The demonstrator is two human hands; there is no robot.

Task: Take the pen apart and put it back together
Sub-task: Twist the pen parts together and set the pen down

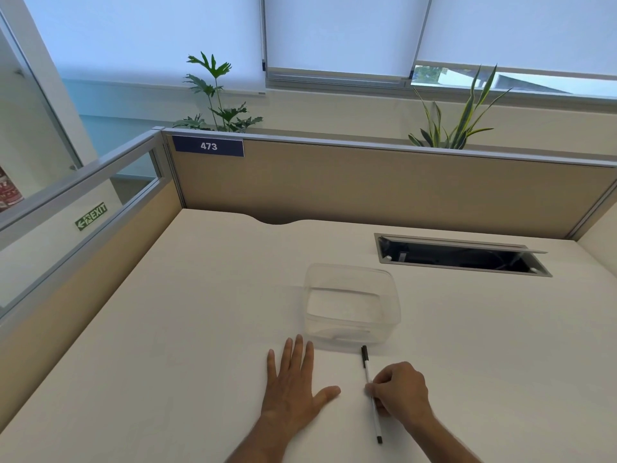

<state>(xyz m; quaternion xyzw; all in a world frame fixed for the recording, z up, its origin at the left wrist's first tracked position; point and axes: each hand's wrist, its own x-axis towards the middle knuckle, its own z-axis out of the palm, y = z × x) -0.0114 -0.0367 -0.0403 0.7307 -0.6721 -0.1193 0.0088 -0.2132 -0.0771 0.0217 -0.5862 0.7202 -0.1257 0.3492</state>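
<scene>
A white pen [367, 372] with a black cap and a black end plug lies lengthwise on the cream desk, its cap pointing away from me. My right hand [400, 389] is curled over the pen's middle, with fingertips pinched on the barrel. Whether the pen is lifted off the desk I cannot tell. My left hand [293, 382] rests flat on the desk to the left of the pen, palm down, fingers spread, holding nothing. The pen looks whole, with the cap on.
A clear plastic container [394, 305] stands just beyond the pen's cap. An open cable hatch [460, 257] is set in the desk [167, 329] at the back right. Beige partition panels [367, 185] wall the desk at the back and left.
</scene>
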